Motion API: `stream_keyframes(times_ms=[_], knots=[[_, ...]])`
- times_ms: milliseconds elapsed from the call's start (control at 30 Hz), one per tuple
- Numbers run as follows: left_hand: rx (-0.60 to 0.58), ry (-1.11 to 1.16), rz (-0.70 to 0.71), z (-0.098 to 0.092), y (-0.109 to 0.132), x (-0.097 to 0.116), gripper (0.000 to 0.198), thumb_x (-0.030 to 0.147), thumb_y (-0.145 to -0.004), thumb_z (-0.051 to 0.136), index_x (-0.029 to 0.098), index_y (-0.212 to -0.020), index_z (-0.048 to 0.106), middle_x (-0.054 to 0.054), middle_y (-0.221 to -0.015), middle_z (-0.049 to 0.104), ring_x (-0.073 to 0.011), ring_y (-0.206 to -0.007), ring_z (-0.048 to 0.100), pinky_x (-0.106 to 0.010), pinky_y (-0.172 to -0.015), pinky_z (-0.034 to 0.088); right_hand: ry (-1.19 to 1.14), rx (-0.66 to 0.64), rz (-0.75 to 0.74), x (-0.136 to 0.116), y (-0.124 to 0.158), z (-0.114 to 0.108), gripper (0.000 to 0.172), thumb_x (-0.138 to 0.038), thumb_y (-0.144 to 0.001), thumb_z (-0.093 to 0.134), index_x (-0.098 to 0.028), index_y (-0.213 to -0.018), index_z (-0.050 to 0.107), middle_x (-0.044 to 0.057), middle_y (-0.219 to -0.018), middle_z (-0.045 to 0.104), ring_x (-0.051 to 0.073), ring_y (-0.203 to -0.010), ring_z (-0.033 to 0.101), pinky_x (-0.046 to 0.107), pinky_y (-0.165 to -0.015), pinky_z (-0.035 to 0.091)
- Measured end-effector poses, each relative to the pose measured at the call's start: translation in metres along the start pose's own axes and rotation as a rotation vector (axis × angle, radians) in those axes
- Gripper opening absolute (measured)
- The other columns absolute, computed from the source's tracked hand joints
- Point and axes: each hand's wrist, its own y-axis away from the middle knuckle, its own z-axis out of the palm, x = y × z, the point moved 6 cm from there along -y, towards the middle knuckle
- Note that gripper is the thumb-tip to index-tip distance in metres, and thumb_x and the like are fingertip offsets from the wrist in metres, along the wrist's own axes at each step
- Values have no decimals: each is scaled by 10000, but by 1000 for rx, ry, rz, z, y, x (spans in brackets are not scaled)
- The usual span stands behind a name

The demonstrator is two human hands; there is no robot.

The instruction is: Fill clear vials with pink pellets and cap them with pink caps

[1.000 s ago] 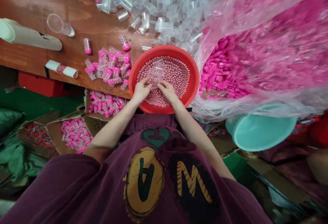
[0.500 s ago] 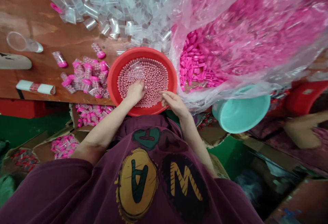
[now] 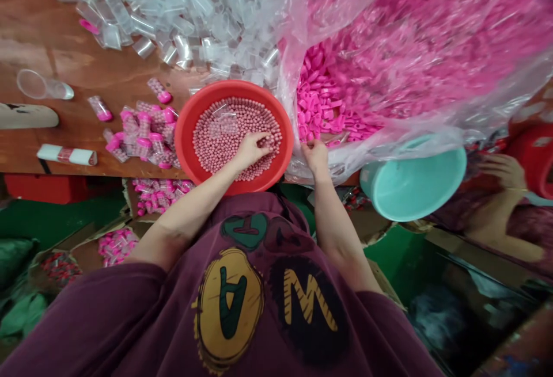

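My left hand (image 3: pixel 254 151) is inside the red basin (image 3: pixel 184 147), low over the pink beads (image 3: pixel 211 158). Its thumb and fingers curl together around something small, with a clear glint at the fingertips, too unclear to name. A couple of clear plastic tubes (image 3: pixel 224 121) lie on the beads. My right hand (image 3: pixel 316 157) is just right of the basin, at the near edge of the plastic bag. Its fingers are bent together beside the bright pink caps (image 3: pixel 319 101); what they pinch, if anything, is hidden.
Clear tubes (image 3: pixel 173 11) are heaped behind the basin. Bead-filled tubes with pink caps (image 3: pixel 144 129) lie to its left, more in a box below (image 3: pixel 159 193). The large plastic bag (image 3: pixel 294 66) spreads right, beside a turquoise basin (image 3: pixel 419 187). Another person's hand (image 3: pixel 505 170) is at far right.
My right hand has left the red basin's rim and moved right to the pink caps at the bag. My left hand has shifted right across the beads. The other person's hand has come into view.
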Motion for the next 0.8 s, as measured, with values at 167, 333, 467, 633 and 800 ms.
stream_keyframes(times_ms=[167,333,467,633,800], knots=[[33,631,40,-36,29,2,544,283,-704,933,176,-1225,818,-102,-1292,803,-258,-1227,707,-440,-1171,493,-55,61,-40,4,9,-15,301,-465,-797,781,-196,-894,688,86,-867,742,260,-859,665,483,-953,582],[-135,953,22,-46,52,20,614,477,-758,949,212,-1293,805,-89,-1229,808,-187,-1041,734,-363,-994,590,-168,218,-96,-5,17,-33,422,-565,-851,734,-182,-1019,684,75,-960,718,226,-879,648,459,-951,592],[-210,1080,45,-50,64,35,603,479,-815,915,236,-1347,770,-85,-1194,792,-198,-1036,735,-351,-913,609,-304,317,-130,-23,26,-44,532,-685,-958,565,-206,-1162,669,75,-1061,677,229,-950,693,429,-879,624],[-257,1098,48,-46,63,40,617,388,-849,885,226,-1406,674,-103,-1220,761,-214,-1079,719,-337,-886,580,-691,55,-274,-91,64,-39,490,-631,-883,787,-289,-1223,701,23,-1025,720,181,-825,712,386,-827,655],[-192,1049,107,-44,56,38,395,389,-908,838,197,-1195,646,-78,-1157,734,-161,-996,694,-300,-896,555,-535,-96,-531,-168,106,-37,346,-569,-957,772,-291,-1162,789,43,-1105,781,206,-983,745,405,-951,639]])
